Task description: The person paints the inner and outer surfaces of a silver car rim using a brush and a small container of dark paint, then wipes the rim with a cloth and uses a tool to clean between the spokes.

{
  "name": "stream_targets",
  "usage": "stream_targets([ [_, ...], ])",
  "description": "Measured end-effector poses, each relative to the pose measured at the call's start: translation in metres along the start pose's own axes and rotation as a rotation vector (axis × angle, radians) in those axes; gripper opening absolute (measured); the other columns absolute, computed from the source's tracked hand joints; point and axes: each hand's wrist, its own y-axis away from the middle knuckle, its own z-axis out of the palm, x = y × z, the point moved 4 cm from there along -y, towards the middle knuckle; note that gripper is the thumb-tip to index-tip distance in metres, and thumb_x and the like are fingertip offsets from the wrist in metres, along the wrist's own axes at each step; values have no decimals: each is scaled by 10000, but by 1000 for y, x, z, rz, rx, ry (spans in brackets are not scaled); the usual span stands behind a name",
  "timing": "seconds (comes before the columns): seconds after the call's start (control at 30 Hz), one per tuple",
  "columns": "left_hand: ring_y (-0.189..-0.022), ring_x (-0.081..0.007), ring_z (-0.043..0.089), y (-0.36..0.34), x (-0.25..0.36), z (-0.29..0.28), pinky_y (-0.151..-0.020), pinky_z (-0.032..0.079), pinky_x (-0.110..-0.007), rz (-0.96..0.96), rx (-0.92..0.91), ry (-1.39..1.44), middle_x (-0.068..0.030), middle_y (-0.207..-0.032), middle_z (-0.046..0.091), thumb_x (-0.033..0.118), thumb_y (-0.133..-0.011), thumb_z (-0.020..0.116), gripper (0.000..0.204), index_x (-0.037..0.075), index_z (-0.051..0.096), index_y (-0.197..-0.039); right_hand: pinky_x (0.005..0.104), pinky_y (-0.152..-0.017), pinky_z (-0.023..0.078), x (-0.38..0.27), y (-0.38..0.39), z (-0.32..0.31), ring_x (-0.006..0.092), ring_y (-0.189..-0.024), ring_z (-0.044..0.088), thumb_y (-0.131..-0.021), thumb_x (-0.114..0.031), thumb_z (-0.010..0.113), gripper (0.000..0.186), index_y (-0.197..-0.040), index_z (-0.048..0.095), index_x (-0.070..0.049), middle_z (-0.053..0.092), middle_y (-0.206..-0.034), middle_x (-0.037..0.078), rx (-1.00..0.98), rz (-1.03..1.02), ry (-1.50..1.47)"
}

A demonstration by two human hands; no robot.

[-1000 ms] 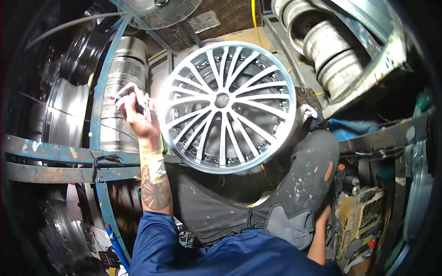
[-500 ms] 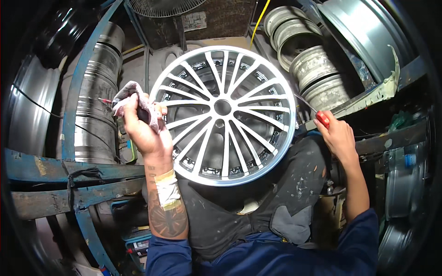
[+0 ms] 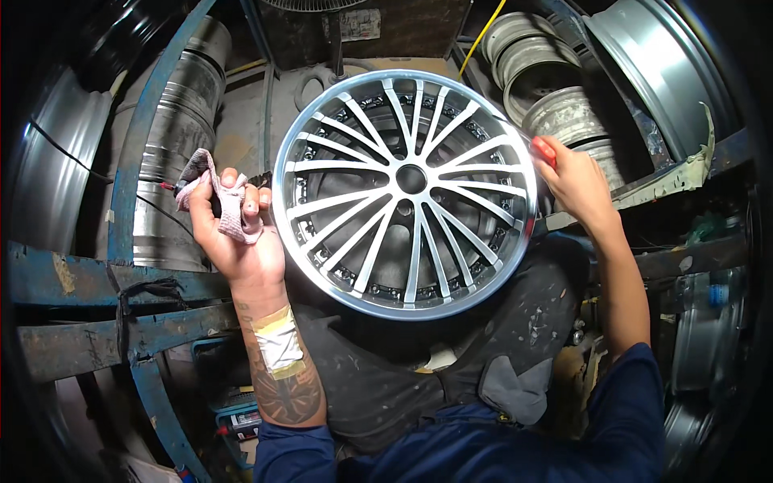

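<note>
A multi-spoke alloy wheel [image 3: 358, 167] with bright silver spokes and a polished lip lies face up above my lap. In my right hand [image 3: 586, 191], a red-handled tool [image 3: 544, 151] is gripped at the wheel's right edge; its slim shaft barely shows now. My left hand [image 3: 245, 241] is just off the left edge, fingers curled round a crumpled pinkish-grey cloth [image 3: 197, 171]. A thin tool with a red end [image 3: 167, 186] pokes out beside the cloth. Something dark shows beyond my left fingertips, close to the lip; its kind is unclear.
Bare wheel barrels [image 3: 181, 121] are stacked at the left, and dusty ones [image 3: 564, 113] at the far right. Blue metal frames [image 3: 88, 282] run along the left side. A fan [image 3: 314, 4] stands at the back. A grey cloth piece [image 3: 515, 390] lies on my right thigh.
My right hand has moved up along the wheel's right edge with the red-handled tool. My left hand has shifted left, slightly away from the wheel. The whole view has shifted a little.
</note>
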Motion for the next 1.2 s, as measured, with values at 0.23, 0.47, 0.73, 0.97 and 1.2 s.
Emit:
stream_targets([
  [0.23, -550, -130, 456, -1, 4, -2, -619, 406, -317, 19, -61, -14, -34, -801, 511, 209, -964, 456, 142, 88, 487, -896, 478, -717, 494, -29, -42, 7, 411, -821, 636, -907, -392, 553, 339, -1049, 595, -87, 664, -823, 201, -30, 1, 18],
  [0.47, -539, -122, 461, 0, 10, -4, -609, 404, -310, 47, -26, -30, -29, -796, 519, 217, -953, 481, 128, 94, 480, -921, 494, -753, 515, -58, -56, 11, 404, -830, 649, -903, -347, 569, 303, -1014, 579, -66, 667, -841, 222, 13, -5, 49],
  [0.73, -537, -110, 466, -1, 15, -12, -596, 402, -301, 73, 15, -54, -12, -793, 524, 216, -933, 515, 122, 103, 481, -962, 437, -747, 485, -135, -37, 30, 366, -805, 651, -892, -395, 582, 362, -1074, 605, -83, 671, -827, 194, -198, -209, -184],
  [0.97, -529, -107, 467, 0, 20, -14, -598, 403, -300, 104, 52, -74, -4, -799, 525, 226, -931, 525, 122, 114, 490, -964, 450, -767, 510, -150, -28, 43, 355, -822, 661, -895, -360, 559, 341, -1057, 596, -62, 673, -855, 176, -286, -297, -141],
  [1.2, -527, -105, 464, 1, 19, -14, -602, 406, -303, 85, 59, -65, -1, -802, 525, 231, -938, 513, 120, 115, 478, -934, 438, -702, 517, -149, -8, 34, 347, -764, 661, -895, -318, 573, 274, -981, 581, -58, 668, -792, 171, -216, -300, -143],
])
